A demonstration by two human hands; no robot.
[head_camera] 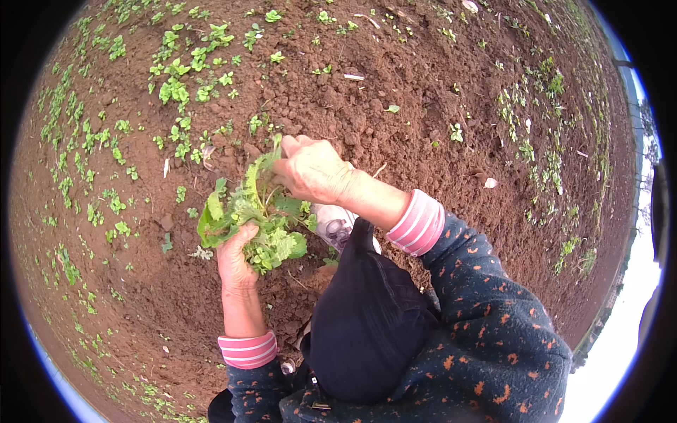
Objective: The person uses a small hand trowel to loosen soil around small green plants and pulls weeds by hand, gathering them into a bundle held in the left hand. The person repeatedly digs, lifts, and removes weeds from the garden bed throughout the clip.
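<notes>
My left hand (238,259) is closed around a loose bunch of leafy green plants (275,243), which spreads out above and to the right of its fingers. At the top of the bunch, my right hand (314,169) has its fingers curled on thin green stems (276,150). The fingertips of my right hand are partly hidden behind the stems and the hand itself. Both hands are above brown soil, in front of my bent knee in dark trousers (365,317).
Small green seedlings (174,90) grow in patches on the left, with more low plants (529,150) on the right. Crumbly soil (423,121) lies between them, with scattered pale dry bits. My shoe (336,224) rests on the soil just beyond the knee.
</notes>
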